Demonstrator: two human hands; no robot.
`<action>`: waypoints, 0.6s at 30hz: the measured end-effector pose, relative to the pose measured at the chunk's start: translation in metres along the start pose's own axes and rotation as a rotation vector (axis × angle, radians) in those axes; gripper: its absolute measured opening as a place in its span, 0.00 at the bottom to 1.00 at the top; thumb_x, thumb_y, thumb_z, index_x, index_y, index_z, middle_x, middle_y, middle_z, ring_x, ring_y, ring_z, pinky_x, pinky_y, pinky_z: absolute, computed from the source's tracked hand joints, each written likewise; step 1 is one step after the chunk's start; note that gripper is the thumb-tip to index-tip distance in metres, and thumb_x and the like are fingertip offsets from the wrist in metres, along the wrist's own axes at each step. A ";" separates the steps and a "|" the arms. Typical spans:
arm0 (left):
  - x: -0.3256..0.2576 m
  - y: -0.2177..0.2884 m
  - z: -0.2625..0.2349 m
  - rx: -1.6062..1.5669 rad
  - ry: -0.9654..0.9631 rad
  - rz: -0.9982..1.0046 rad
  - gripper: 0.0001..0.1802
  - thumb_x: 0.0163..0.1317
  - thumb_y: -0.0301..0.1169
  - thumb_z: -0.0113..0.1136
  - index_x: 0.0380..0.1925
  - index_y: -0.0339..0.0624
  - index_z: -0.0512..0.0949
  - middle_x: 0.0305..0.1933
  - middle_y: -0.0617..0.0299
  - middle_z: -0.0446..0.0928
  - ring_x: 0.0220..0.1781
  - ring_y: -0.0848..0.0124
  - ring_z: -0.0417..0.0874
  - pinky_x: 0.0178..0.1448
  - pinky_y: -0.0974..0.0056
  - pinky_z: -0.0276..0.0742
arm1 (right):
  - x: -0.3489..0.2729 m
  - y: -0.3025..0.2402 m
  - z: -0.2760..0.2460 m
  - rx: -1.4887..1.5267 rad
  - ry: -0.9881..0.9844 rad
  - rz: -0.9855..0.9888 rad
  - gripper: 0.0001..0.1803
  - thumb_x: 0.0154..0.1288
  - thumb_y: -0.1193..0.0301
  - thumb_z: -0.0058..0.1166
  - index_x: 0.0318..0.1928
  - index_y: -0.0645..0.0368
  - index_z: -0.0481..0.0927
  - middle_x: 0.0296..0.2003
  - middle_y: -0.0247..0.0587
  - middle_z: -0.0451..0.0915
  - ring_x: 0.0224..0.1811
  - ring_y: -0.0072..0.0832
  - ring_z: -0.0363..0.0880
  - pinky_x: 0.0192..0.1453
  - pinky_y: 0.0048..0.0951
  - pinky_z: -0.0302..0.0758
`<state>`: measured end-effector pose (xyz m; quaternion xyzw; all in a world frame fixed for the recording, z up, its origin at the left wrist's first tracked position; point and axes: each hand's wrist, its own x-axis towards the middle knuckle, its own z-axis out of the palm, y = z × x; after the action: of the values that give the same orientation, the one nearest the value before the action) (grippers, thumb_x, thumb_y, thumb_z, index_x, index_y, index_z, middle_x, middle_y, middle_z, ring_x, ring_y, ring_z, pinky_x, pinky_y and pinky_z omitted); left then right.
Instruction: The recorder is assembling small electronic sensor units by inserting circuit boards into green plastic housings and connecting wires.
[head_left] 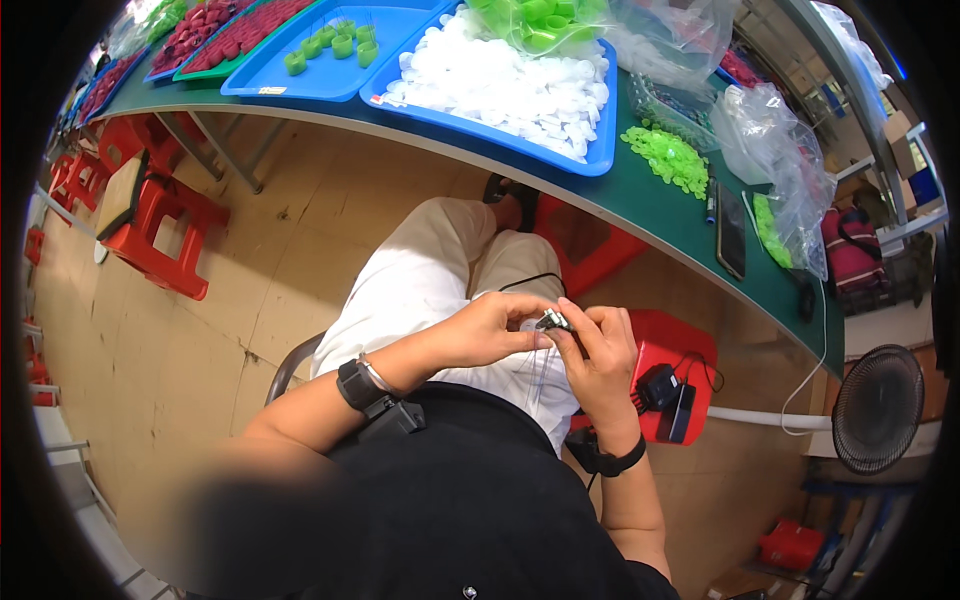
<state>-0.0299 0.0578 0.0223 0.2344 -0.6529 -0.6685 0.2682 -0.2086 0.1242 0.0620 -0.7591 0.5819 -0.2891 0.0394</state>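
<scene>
left: red stool [160, 240] on tan floor [230, 370] | far right: dark phone [731, 235] lying on green table [650, 215], maroon bag [850, 255] beyond | right: black round fan [878, 410] | near right: red box [790, 544]

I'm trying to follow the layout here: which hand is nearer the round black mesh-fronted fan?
Right. The fan is off to the person's right; the right hand is left of it, and the left hand lies farther left.
</scene>
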 end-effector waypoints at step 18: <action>-0.004 0.002 -0.004 0.038 0.301 0.050 0.16 0.61 0.25 0.63 0.49 0.37 0.79 0.34 0.69 0.71 0.35 0.83 0.71 0.39 0.75 0.70 | -0.014 0.016 0.025 0.904 0.042 0.374 0.08 0.70 0.75 0.50 0.47 0.64 0.74 0.36 0.32 0.78 0.35 0.16 0.73 0.41 0.19 0.71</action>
<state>-0.0246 0.0573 0.0242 0.3208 -0.6233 -0.6066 0.3750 -0.2124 0.1248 0.0298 -0.5426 0.5252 -0.5159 0.4045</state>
